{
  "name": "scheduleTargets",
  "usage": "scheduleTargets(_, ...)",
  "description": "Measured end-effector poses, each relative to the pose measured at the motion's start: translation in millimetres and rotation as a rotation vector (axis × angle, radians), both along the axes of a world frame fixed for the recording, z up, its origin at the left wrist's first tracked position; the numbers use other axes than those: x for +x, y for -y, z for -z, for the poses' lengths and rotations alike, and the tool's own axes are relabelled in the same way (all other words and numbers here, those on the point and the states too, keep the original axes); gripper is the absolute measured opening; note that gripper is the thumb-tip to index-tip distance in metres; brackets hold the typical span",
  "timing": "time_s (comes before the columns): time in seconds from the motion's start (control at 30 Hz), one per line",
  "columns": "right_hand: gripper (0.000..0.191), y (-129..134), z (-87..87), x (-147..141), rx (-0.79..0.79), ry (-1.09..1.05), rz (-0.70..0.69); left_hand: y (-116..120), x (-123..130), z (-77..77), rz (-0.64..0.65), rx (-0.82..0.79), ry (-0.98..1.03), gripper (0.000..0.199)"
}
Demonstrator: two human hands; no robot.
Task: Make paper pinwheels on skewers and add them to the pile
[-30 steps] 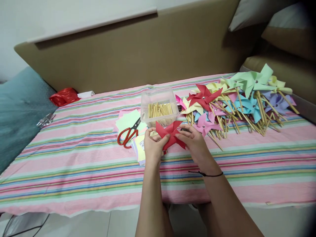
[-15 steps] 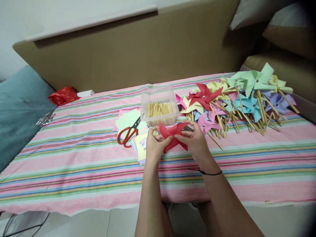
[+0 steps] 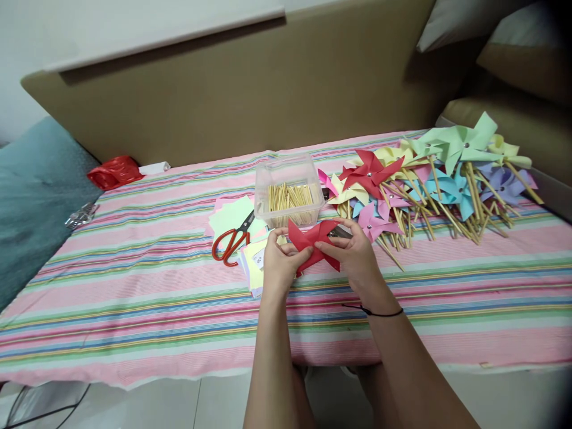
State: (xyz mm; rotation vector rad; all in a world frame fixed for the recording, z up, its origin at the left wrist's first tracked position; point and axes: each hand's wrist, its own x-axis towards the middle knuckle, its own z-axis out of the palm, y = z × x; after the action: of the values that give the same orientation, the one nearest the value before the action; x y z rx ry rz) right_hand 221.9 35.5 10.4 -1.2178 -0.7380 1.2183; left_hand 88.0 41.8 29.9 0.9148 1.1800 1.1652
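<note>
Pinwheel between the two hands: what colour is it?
The pinwheel is red on its visible faces; the head view shows it best.

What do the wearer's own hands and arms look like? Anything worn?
Left hand and right hand: both without gloves. Forearms: no sleeves in view. Right wrist has a thin black cord with a loose end; nothing visible on the left wrist.

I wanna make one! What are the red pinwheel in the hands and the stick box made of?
Red pinwheel: probably matte paper; its thin points hold folds. Stick box: likely clear, shiny plastic; sticks show through its front.
</note>
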Motion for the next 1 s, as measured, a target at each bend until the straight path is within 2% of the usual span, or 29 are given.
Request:
scheduleTargets(0.43,0.073,-0.3,-2.9,-0.3,-0.003,-0.067,-0.006,0.3,1.1,-0.5,-0.018,0.011,-0.023,0.060)
scheduleTargets(0.6,0.072,-0.3,-2.7,0.3,0.001,-0.030,-0.014,0.7,0.7,0.4,0.018,-0.003,-0.026,0.060)
scheduleTargets(0.83,0.070,-0.1,-6.8,0.3,-0.023,-0.037,-0.029,0.6,-0.9,-3.3,-0.006,-0.027,0.024,0.069)
scheduleTargets(1.0,0.072,-0.6,-3.0,0.8,-0.021,-0.027,-0.047,-0.8,-2.8,-0.7,0.005,-0.027,0.023,0.069)
